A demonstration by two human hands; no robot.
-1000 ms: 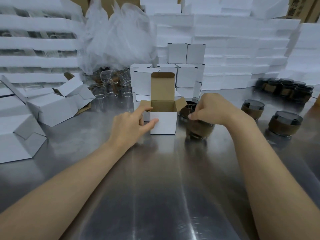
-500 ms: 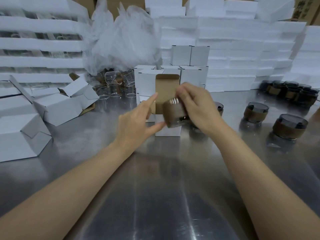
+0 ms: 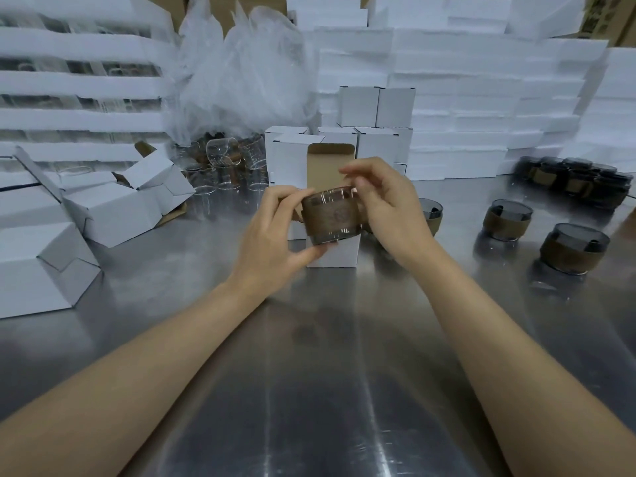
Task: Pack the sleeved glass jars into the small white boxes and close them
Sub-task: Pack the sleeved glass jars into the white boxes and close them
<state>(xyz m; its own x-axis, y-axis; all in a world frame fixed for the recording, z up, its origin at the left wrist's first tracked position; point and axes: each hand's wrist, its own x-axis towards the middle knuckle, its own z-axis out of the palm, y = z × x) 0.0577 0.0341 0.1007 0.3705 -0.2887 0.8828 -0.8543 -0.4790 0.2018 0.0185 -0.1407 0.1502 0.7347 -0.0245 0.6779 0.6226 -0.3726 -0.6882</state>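
Both hands are on the jar [image 3: 332, 218], holding it upright in the air just in front of the open white box [image 3: 333, 253], whose lid [image 3: 328, 165] stands straight up behind. The left hand [image 3: 272, 235] curls round the jar's left side, thumb under the base, while the right hand [image 3: 385, 215] pinches the rim on the right. More sleeved jars [image 3: 507, 220] sit on the steel table [image 3: 309, 373] to the right, closed boxes [image 3: 377, 106] stacked behind
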